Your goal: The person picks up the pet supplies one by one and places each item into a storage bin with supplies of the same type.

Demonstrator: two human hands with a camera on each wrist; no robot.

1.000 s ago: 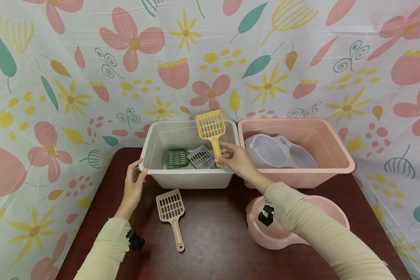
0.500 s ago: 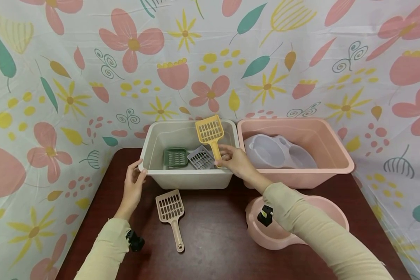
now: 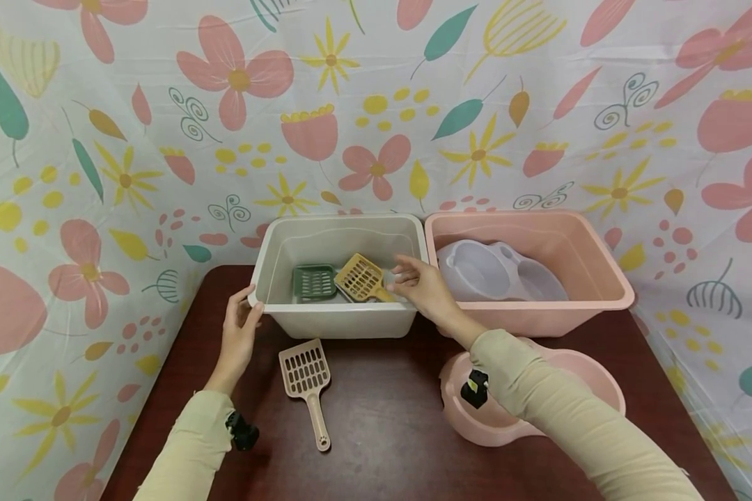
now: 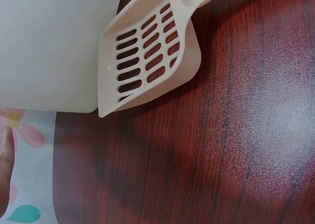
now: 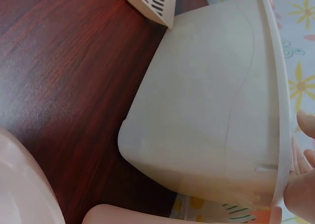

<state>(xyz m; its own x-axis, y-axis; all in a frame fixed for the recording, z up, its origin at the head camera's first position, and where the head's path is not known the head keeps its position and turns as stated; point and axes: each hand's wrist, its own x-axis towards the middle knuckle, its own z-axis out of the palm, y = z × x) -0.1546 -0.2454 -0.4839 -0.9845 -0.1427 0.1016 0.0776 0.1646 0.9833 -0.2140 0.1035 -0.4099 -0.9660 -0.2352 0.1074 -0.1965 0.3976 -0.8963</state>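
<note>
A yellow litter scoop (image 3: 360,278) lies in the pale grey litter box (image 3: 345,321), on top of a grey scoop that is mostly hidden, beside a green scoop (image 3: 315,282). Over the box's front right rim is my right hand (image 3: 421,284), fingers loosely bent and holding nothing. The yellow handle's end is just left of its fingertips. My left hand (image 3: 238,327) holds the box's front left corner, thumb and fingers at the rim. A beige litter scoop (image 3: 307,376) lies on the table in front of the box, close to its wall in the left wrist view.
A pink litter box (image 3: 539,313) stands right beside the grey one, with a lilac double bowl (image 3: 501,271) inside. Nearer, a pink double bowl (image 3: 489,431) sits partly under my right forearm. Floral cloth (image 3: 376,104) hangs behind the dark wooden table (image 3: 388,417).
The yellow scoop has left my right hand and dropped into the grey box over the grey scoop. It was held upright above the box before. My left hand has stayed at the corner.
</note>
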